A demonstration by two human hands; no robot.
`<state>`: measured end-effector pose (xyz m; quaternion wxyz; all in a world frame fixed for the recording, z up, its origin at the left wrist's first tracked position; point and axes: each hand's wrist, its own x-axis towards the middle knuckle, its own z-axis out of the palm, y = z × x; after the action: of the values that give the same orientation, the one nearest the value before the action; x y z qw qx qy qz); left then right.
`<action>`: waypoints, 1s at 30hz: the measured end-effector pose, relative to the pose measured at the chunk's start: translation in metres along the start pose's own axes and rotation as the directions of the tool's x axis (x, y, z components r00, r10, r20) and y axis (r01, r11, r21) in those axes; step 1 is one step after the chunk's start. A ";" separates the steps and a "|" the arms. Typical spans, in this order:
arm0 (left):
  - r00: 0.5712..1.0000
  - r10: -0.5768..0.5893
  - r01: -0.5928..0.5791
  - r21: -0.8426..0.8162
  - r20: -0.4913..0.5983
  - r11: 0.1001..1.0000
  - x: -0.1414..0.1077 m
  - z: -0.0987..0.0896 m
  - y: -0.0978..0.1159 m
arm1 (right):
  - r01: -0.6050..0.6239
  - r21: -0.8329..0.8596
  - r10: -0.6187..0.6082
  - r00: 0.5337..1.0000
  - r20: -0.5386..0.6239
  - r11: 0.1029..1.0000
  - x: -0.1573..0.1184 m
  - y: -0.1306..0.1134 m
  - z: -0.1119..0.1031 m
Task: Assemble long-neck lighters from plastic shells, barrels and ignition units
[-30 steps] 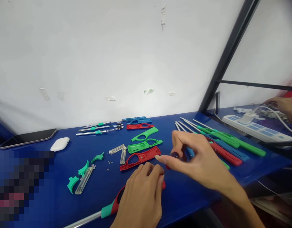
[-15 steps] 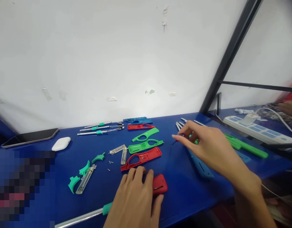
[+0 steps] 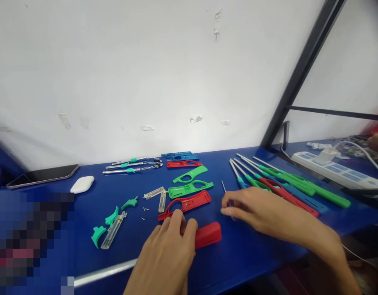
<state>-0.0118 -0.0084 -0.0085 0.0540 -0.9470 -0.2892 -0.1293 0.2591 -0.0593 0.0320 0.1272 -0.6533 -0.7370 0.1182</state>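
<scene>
My left hand [image 3: 167, 250] is closed around a red long-necked lighter [image 3: 209, 235]. The butt of its handle shows to the right of my fingers, and its metal tube [image 3: 105, 273] reaches out to the left; my hand covers the middle. To the right, low over the table, my right hand [image 3: 247, 207] pinches a small screwdriver [image 3: 223, 187]. Its thin shaft points away from me, and my fingers hide most of its handle. Beyond my left hand lie a red handle shell [image 3: 191, 200], a green shell [image 3: 189, 189] and a few tiny screws [image 3: 145, 209].
Several whole lighters [image 3: 277, 184] lie fanned out beyond my right hand. At left are teal triggers [image 3: 98, 234], a clear fuel tank [image 3: 114, 231], a white earbud case [image 3: 82, 184] and a phone [image 3: 43, 176]. Metal tubes with wires [image 3: 132, 170] lie farther back. A power strip [image 3: 339, 168] stands right.
My right hand has come down and nearer, and the screwdriver's shaft has swung to point away from me. The red lighter has turned over in my left hand; its slotted face no longer shows.
</scene>
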 end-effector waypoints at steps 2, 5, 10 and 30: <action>0.999 0.007 -0.009 -0.043 -0.034 0.999 0.002 -0.004 -0.002 | 0.031 0.060 -0.030 0.999 -0.022 0.998 -0.002 -0.012 -0.006; 0.992 0.016 -0.031 -0.127 -0.122 0.991 0.005 -0.006 -0.005 | 0.148 0.178 -0.151 0.989 0.003 0.973 -0.004 -0.034 -0.010; 0.936 0.025 -0.101 -0.199 -0.352 0.975 0.003 -0.010 -0.015 | 0.293 0.290 -0.317 0.947 0.041 0.911 0.000 -0.055 -0.012; 0.847 0.022 -0.161 -0.217 -0.531 0.963 0.001 -0.026 -0.021 | 0.470 0.121 -0.421 0.859 -0.290 0.874 0.001 -0.053 0.001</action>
<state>-0.0282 0.0053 0.0171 0.0153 -0.8875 -0.1987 -0.4154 0.2093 -0.0642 0.0493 0.3056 -0.4589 -0.8314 0.0695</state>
